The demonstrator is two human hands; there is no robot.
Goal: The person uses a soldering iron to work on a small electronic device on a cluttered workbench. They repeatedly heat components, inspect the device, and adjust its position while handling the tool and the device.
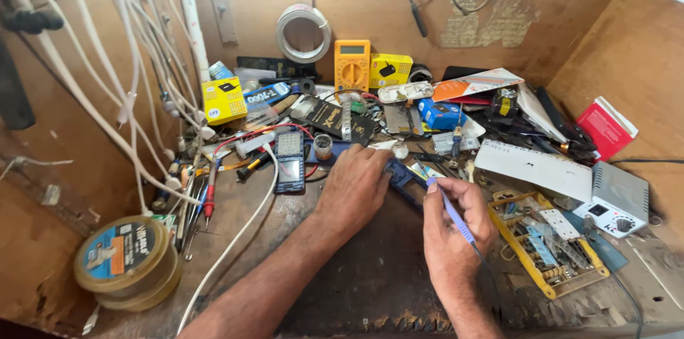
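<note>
My left hand (354, 184) rests palm-down on a dark blue phone-like device (403, 179) on the workbench, holding it in place. My right hand (453, 225) grips a slim blue soldering iron (447, 205) like a pen, with its tip pointing at the device close to the left hand's fingers. A small tin of solder paste (323, 147) stands just behind the left hand. Two mobile phones (290, 162) lie face-up to the left of that hand.
A yellow multimeter (352, 65) leans on the back wall beside yellow boxes (222, 100). A yellow parts tray (545, 243) and a white soldering station (614, 200) sit at right. A large tape roll (127, 261), screwdrivers (206, 193) and white cables (107, 82) fill the left.
</note>
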